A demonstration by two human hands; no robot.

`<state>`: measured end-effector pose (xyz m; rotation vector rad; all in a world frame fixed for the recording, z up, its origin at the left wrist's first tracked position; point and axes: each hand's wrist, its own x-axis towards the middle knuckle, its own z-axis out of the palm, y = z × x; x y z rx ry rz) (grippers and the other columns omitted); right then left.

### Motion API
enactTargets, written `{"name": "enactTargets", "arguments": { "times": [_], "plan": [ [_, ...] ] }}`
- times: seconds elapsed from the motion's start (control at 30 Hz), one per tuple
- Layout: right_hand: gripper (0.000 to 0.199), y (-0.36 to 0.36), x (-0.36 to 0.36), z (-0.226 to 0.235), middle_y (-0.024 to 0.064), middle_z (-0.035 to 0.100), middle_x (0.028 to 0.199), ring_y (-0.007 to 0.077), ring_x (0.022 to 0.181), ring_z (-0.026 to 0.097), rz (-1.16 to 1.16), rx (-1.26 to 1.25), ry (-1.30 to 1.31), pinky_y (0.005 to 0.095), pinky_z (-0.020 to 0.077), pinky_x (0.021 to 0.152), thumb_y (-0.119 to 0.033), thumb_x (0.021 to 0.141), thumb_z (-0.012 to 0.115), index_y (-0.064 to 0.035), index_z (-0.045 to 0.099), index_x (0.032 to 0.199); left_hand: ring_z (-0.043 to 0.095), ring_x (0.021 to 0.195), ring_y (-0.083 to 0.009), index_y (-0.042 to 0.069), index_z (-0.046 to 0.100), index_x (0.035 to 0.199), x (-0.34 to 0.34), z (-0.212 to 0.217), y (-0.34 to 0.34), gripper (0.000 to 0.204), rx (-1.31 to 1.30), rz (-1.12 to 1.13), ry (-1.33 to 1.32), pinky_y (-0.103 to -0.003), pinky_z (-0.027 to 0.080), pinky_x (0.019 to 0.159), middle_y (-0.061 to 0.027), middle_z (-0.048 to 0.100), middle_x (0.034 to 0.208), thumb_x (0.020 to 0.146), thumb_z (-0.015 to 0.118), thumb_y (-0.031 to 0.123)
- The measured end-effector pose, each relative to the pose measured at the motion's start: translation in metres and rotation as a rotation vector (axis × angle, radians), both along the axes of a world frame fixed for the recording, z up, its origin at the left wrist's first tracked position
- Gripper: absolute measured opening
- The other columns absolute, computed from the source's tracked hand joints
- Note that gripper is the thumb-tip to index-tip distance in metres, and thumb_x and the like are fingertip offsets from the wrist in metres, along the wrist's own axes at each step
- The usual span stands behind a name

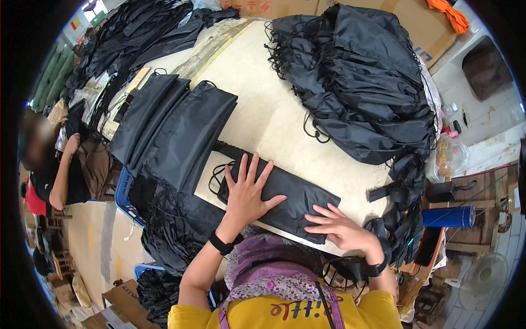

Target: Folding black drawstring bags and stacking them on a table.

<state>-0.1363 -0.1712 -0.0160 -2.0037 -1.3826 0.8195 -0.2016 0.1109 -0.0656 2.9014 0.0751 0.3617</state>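
1. Head view, hands: the left hand (247, 189) lies flat on a folded black drawstring bag (279, 198), palm down, fingers spread wide and pointing toward the far side of the table (274, 118). It grips nothing. A black band circles its wrist.
2. The right hand (338, 227) rests open on the same bag nearer its right end, fingers stretched out toward the left and pressing the fabric. It also holds nothing. A black strap sits at its wrist.
3. The folded bag lies at the near edge of the table, straight before the person, running aslant from the left hand down toward the right hand.
4. Toward the table's left edge lies a stack of folded black bags (175, 129), overlapping one another and just beside the bag under the hands.
5. At the far right corner sits a large heap of black bags (361, 82) with loose cords hanging from its edges.
6. Hidden or unclear: the person's head covering and yellow shirt block the table's near edge. Another person (52, 170) at the left is blurred and partly cut off. The dark pile (170, 236) below the left edge is hard to make out.
7. Packages: brown cardboard boxes (405, 24) stand beyond the far edge, bearing blue and red printing. A blue cylinder (449, 217) lies on a wooden stand at the right. An orange cloth (449, 13) hangs at the top.
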Motion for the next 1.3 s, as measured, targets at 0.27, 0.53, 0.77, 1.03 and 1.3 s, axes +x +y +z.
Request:
{"name": "enactTargets", "arguments": {
  "times": [0.27,0.53,0.77,1.03,1.3],
  "plan": [
    [0.034,0.073,0.062,-0.008,0.0094,0.066,0.107,0.021,0.098,0.062,-0.544,-0.04,0.11,0.031,0.0487,0.087,-0.014,0.086,0.069,-0.0015,0.062,0.117,0.024,0.142,-0.0384,0.019,0.036,0.148,0.0,0.001,-0.001,0.086,0.009,-0.043,-0.01,-0.068,0.016,0.107,-0.0175,0.027,0.154,0.08,0.058,0.067],
    [0.039,0.149,0.067,0.006,0.0088,0.067,0.11,0.0136,0.094,0.064,-0.395,0.157,1.134,0.0259,0.0509,0.084,-0.007,0.085,0.067,0.0026,0.058,0.122,0.037,0.137,-0.0359,0.008,0.05,0.135,-0.031,0.042,0.035,0.066,-0.2,0.0,-0.452,-0.061,0.016,0.112,-0.0189,0.039,0.146,0.076,0.074,0.025],
    [0.035,0.286,0.062,0.017,0.0102,0.064,0.107,0.0215,0.098,0.063,-0.614,0.667,1.43,0.0366,0.0518,0.087,-0.011,0.085,0.063,-0.0022,0.055,0.118,0.054,0.12,-0.0274,-0.002,0.062,0.114,-0.057,0.155,0.083,0.024,-0.321,0.3,-0.671,-0.036,0.036,0.105,-0.0154,0.058,0.127,0.093,0.051,0.003],
    [0.035,0.378,0.032,-0.039,0.0049,0.061,0.094,0.014,0.077,0.06,-0.929,0.713,1.426,0.0248,0.0436,0.053,-0.011,0.081,0.066,-0.0068,0.054,0.113,0.027,0.143,-0.0341,0.015,0.049,0.14,0.013,0.04,0.166,0.046,0.008,0.277,-0.07,-0.061,0.011,0.113,-0.0153,0.037,0.15,0.099,0.048,0.035],
    [0.039,0.367,0.085,-0.084,0.0093,0.06,0.089,0.0167,0.072,0.062,-1.191,0.82,0.044,0.0318,0.0538,0.06,-0.018,0.084,0.071,0.0008,0.049,0.109,0.031,0.141,-0.0337,0.018,0.048,0.141,0.026,0.018,0.16,0.05,0.086,0.24,-0.133,-0.062,0.013,0.112,-0.0133,0.038,0.15,0.095,0.056,0.037]
  ]
}}
